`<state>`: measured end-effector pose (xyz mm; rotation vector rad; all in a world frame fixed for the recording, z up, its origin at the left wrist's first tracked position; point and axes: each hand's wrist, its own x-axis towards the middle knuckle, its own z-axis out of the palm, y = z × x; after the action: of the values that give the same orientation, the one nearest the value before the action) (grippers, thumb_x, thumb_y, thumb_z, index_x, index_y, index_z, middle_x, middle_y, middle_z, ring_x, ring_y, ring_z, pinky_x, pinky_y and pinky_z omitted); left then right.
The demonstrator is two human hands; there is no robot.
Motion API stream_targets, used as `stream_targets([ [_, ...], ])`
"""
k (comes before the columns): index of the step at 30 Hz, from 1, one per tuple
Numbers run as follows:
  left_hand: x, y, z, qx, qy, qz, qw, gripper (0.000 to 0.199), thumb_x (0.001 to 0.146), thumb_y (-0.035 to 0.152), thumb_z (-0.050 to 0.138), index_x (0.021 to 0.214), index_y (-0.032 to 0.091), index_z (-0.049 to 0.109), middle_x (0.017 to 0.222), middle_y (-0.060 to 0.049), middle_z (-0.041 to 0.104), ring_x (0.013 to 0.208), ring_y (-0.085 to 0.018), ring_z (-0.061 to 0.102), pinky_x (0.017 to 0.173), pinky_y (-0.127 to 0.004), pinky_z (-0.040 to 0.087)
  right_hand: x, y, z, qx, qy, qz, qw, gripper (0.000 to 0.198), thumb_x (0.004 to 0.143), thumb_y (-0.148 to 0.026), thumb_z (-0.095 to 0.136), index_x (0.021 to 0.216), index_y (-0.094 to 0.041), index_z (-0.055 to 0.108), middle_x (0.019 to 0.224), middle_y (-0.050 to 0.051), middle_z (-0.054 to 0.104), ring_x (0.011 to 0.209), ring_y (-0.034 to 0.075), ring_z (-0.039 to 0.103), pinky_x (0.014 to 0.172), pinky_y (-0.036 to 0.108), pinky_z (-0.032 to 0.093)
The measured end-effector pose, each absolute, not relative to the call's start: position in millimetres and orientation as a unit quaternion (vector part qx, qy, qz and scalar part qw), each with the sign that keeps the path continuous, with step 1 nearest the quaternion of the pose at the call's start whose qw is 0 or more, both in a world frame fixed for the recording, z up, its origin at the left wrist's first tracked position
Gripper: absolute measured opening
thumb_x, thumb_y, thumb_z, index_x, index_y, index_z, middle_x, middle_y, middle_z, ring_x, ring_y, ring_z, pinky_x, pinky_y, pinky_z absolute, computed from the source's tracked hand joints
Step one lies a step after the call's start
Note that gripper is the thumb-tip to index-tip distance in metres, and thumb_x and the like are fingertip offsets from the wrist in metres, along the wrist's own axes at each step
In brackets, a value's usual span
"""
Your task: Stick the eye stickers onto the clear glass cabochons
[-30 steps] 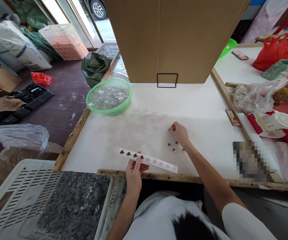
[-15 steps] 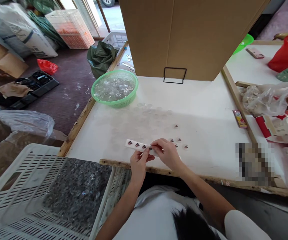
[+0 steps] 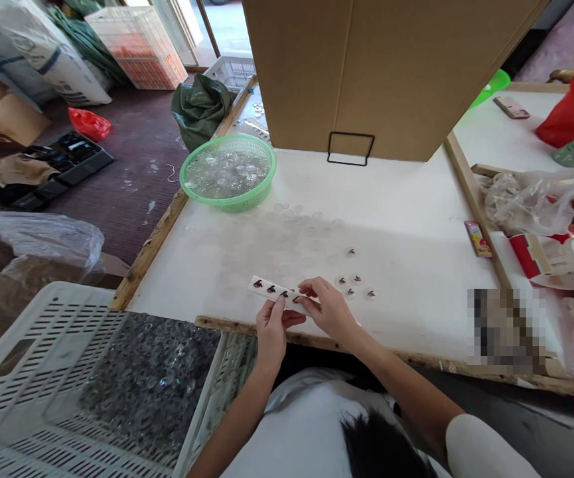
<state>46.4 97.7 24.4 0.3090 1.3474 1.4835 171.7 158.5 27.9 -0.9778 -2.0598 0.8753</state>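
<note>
- The left hand is holding a white strip above the near edge of the tabletop; its grip is closed on the strip, with the thumb pressing on the upper face.
- The strip is slanting slightly down to the right and showing a row of four dark motifs.
- The right hand is working at the strip's right end, its fingertips meeting beside the fourth motif; its grip is looking nearly closed, though whether it is pinching anything cannot be told.
- Five clear discs with dark motifs are lying on the tabletop just beyond and to the right of the right hand.
- Plain clear discs are lying scattered farther back, some of them hard to make out against the white.
- A green basket is standing at the left edge, holding many clear pieces.
- A cardboard box is standing at the back, with a black wire frame sitting at its foot.
- A white crate is standing below the tabletop at the left, holding a mass of glossy pieces.
</note>
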Motion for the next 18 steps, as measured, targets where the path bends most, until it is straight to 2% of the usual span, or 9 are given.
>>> stream_targets([
  [5,46,95,25,0.129,0.575,0.611,0.529,0.030,0.072,0.042,0.073,0.077,0.015,0.060,0.061,-0.001,0.068,0.051,-0.017,0.067,0.054,-0.028,0.057,171,153,30,-0.360,-0.826,0.292,0.321,0.016,0.095,-0.019,0.046,0.085,-0.022,0.057,0.090,0.007,0.062,0.087,0.020,0.057,0.078,0.033,0.045],
  [9,46,93,23,0.120,0.576,0.609,0.532,0.031,0.072,0.041,0.073,0.077,0.015,0.059,0.064,-0.001,0.069,0.052,-0.017,0.067,0.055,-0.029,0.058,173,157,33,-0.343,-0.791,0.379,0.337,0.012,0.093,-0.017,0.044,0.086,-0.021,0.052,0.089,0.006,0.059,0.085,0.019,0.055,0.076,0.031,0.046],
  [11,45,93,23,0.116,0.580,0.610,0.527,0.031,0.071,0.042,0.074,0.078,0.015,0.059,0.063,-0.002,0.069,0.052,-0.017,0.067,0.054,-0.029,0.058,180,172,31,-0.381,-0.737,0.422,0.366,0.007,0.091,-0.020,0.046,0.086,-0.022,0.050,0.085,0.004,0.059,0.078,0.017,0.055,0.071,0.029,0.045],
  [14,43,91,23,0.110,0.576,0.617,0.524,0.032,0.069,0.042,0.075,0.079,0.015,0.059,0.063,-0.002,0.069,0.051,-0.017,0.067,0.053,-0.030,0.058,199,208,21,-0.506,-0.639,0.424,0.395,0.005,0.088,-0.026,0.050,0.085,-0.022,0.050,0.080,0.003,0.062,0.070,0.016,0.054,0.066,0.029,0.043],
  [18,41,89,23,0.111,0.574,0.617,0.527,0.034,0.068,0.043,0.075,0.076,0.015,0.058,0.062,-0.003,0.070,0.052,-0.018,0.067,0.054,-0.029,0.058,222,248,7,-0.601,-0.617,0.407,0.305,0.007,0.082,-0.028,0.054,0.079,-0.022,0.054,0.079,0.002,0.066,0.071,0.017,0.056,0.067,0.030,0.042],
])
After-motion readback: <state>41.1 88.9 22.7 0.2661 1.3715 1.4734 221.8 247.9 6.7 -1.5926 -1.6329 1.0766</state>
